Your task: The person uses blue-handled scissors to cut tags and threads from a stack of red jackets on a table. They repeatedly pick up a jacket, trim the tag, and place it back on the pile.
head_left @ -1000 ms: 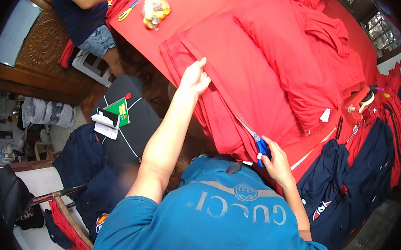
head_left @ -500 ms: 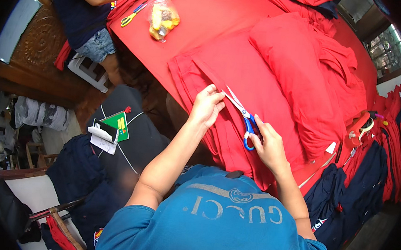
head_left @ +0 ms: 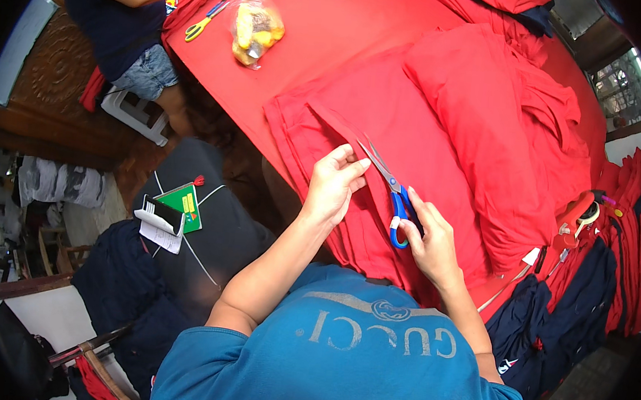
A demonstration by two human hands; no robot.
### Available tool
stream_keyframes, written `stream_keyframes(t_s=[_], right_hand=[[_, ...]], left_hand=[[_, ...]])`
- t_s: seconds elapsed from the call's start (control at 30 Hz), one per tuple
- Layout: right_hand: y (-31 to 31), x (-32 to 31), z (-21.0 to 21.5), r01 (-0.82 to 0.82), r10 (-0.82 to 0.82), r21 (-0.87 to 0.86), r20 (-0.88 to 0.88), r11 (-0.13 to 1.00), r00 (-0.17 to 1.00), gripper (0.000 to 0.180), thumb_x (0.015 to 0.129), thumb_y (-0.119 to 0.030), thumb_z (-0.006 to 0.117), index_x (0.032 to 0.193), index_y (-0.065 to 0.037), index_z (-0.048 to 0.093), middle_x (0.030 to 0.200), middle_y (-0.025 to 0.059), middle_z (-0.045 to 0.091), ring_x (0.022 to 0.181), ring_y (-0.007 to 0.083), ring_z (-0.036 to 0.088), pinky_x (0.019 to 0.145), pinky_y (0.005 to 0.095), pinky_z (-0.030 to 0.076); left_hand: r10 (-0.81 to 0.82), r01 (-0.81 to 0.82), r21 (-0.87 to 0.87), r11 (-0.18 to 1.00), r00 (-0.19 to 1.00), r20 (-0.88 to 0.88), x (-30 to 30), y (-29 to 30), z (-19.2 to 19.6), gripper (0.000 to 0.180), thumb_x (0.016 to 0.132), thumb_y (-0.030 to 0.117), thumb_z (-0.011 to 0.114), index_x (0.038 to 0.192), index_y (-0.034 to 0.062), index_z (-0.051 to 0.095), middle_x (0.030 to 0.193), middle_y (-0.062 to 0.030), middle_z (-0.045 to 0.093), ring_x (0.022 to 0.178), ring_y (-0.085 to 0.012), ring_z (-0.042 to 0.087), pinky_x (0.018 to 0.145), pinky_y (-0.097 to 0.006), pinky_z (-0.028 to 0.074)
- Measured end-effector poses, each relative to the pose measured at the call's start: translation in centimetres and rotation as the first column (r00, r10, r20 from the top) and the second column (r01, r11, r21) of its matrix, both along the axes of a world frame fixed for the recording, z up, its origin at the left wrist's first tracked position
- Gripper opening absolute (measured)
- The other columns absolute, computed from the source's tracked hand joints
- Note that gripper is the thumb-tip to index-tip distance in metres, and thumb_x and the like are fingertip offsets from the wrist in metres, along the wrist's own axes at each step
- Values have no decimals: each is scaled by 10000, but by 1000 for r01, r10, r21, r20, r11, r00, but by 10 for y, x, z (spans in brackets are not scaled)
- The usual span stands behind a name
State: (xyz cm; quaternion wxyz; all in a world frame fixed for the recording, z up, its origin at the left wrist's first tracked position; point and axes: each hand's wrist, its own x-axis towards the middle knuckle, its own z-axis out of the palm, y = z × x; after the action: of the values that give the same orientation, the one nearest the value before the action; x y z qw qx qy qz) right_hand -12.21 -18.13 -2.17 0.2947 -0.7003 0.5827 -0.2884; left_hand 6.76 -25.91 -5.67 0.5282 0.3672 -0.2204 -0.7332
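My right hand (head_left: 434, 245) grips blue-handled scissors (head_left: 391, 184), with fingers through the loops and the metal blades pointing up and left. My left hand (head_left: 334, 182) is closed in a pinch beside the blade tips. What the thumb and fingertips hold is too small to make out. Below both hands lies a folded red garment (head_left: 414, 136) with its edges in layers, and the blades are over it. A thicker bunched pile of red cloth (head_left: 474, 129) lies just to the right.
Yellow-handled scissors (head_left: 205, 21) and a clear bag with yellow contents (head_left: 257, 30) lie on the red table (head_left: 332, 30). A co-worker (head_left: 117, 30) stands at its far left. Dark wrapped bundle (head_left: 211, 170) carries papers at my left; navy clothes (head_left: 574, 292) hang at right.
My left hand has shifted slightly right, closer to the scissor blades. The scissors remain in my right hand, a little lower. The whole view has shifted slightly.
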Motion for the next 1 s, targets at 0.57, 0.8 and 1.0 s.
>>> stream_keyframes(t_s=[0.57,0.8,1.0], right_hand=[[-18,-8,-9,-3,-68,180,385,984,920,414,866,-75,615,1267,6,552,832,135,619,643,157,585,639,294,487],[-31,-17,-3,-159,-95,389,558,907,824,429,907,-104,583,1308,35,522,1005,104,664,906,169,632,778,289,520],[-35,-2,8,-105,35,187,345,977,938,482,870,-123,648,1305,35,514,1057,164,636,992,205,637,821,313,508]], left_hand=[[-72,73,-37,997,997,34,0,0,17,230,898,14,602,1121,60,574,1008,-14,611,920,-103,601,790,-253,503],[47,-46,-64,997,999,4,9,-23,1,81,915,17,579,989,5,610,941,-32,635,901,-112,608,809,-250,486],[18,0,-120,993,988,151,10,-24,8,190,888,-4,609,1072,39,594,937,-10,604,862,-83,590,765,-226,482]])
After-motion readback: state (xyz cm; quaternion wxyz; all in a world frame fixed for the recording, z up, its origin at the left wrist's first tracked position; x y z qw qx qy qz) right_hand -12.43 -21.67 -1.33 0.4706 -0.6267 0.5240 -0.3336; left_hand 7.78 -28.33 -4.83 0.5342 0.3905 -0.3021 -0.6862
